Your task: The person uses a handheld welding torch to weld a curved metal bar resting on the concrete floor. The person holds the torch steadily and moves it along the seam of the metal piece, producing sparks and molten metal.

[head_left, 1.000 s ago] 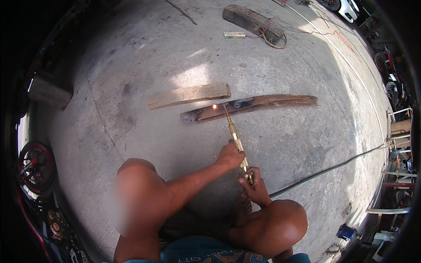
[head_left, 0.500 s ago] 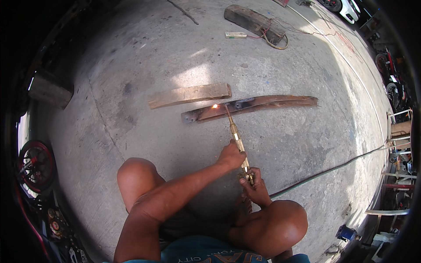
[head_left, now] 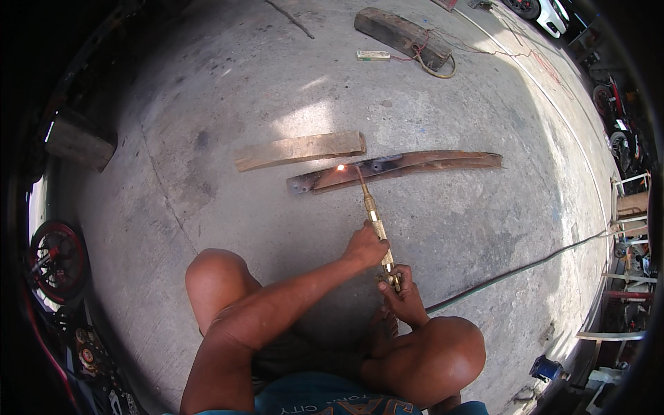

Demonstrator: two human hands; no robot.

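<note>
My left hand (head_left: 366, 246) is closed around the barrel of a brass gas torch (head_left: 377, 225). Lower down, my right hand (head_left: 403, 296) grips the torch's rear end by its valve knobs. The torch's copper-coloured tip points away from me at a long, rusty metal channel (head_left: 436, 162) lying on the concrete. A small orange-white glowing spot (head_left: 340, 168) shows on the channel's left part, just left of the tip. Dark scorched patches and a few holes mark the metal around it. Behind the channel's left half lies a wooden block (head_left: 301, 149), apart from it.
A dark hose (head_left: 515, 274) runs right from beside my right hand. Farther off lie a large timber block (head_left: 401, 36) with wires and a small pale box (head_left: 373, 55). A red-rimmed wheel (head_left: 57, 262) stands at left, a blue object (head_left: 546, 369) at lower right.
The glowing spot looks slightly smaller and dimmer. Both hands and the torch hold nearly the same position.
</note>
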